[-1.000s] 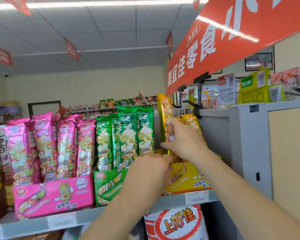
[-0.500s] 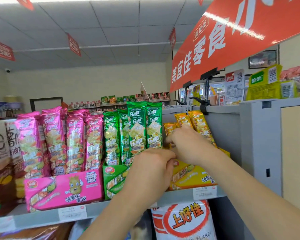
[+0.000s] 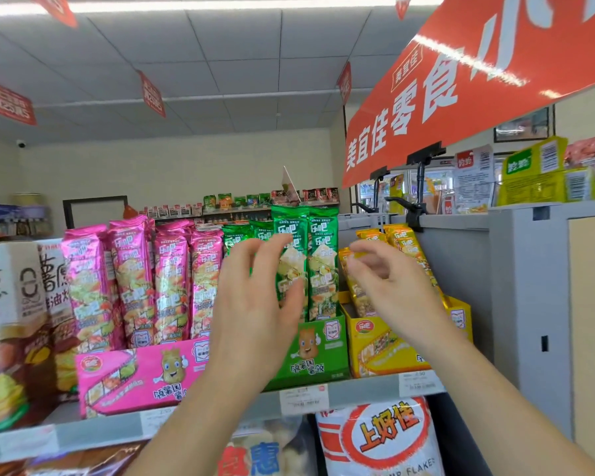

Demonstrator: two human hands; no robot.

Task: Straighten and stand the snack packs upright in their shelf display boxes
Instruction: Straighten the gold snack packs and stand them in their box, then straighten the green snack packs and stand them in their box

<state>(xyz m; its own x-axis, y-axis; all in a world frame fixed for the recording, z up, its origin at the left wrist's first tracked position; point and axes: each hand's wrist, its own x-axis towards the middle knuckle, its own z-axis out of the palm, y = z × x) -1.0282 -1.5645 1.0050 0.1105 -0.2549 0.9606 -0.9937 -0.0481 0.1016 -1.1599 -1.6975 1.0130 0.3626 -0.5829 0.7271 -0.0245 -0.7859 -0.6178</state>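
Observation:
Three display boxes stand side by side on the shelf: a pink box point(image 3: 134, 376), a green box point(image 3: 323, 352) and a yellow box point(image 3: 385, 352). Pink packs point(image 3: 134, 276) and green packs point(image 3: 323, 262) stand upright in theirs. The yellow packs point(image 3: 406, 245) lean back to the right, against the grey cabinet. My left hand point(image 3: 255, 304) hovers in front of the green packs, fingers spread and relaxed, holding nothing. In front of the yellow packs, my right hand point(image 3: 385, 286) has loosely curled fingers and is blurred, with nothing in it.
A grey cabinet point(image 3: 529, 286) borders the shelf on the right, with a clamp point(image 3: 413, 211) on its edge. A red banner point(image 3: 461, 97) hangs overhead. Large boxes point(image 3: 14, 321) fill the shelf's left end, and bags point(image 3: 378, 438) sit on the shelf below.
Both hands have let go of the yellow packs and drawn back. My left hand rose and shifted left to the green packs. The yellow packs now sit lower in their box.

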